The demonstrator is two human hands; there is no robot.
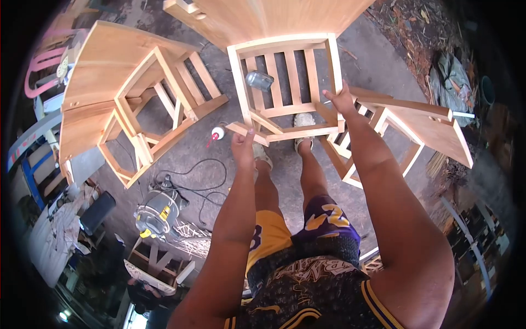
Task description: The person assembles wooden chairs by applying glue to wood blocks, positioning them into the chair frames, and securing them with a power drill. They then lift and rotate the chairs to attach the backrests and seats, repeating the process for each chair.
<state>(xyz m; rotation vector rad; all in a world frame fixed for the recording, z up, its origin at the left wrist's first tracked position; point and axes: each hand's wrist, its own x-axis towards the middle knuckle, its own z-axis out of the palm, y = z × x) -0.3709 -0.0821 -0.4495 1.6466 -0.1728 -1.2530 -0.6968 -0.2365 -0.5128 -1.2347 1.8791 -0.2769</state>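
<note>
A pale wooden desk frame [334, 60] with a slatted shelf stands in front of me, its broad panel [285, 19] at the far side. My left hand [243, 147] is closed on a short wooden piece [235, 128] at the frame's near left corner. Beside that piece, a diagonal brace [267, 122] crosses the corner. My right hand [342, 101] grips the frame's right side, thumb pointing inward; some fingers are hidden. A greyish see-through jar [259, 81] lies tilted over the slats. On the floor, left of my left hand, is a white bottle with a red tip [218, 133].
Similar wooden desks stand at left [123, 112] and right [405, 123]. A yellow-and-grey power tool [159, 211] with a looping black cord [211, 160] sits on the floor at lower left. Grey plastic sheeting [452, 82] lies at right. Another person [143, 293] is at lower left.
</note>
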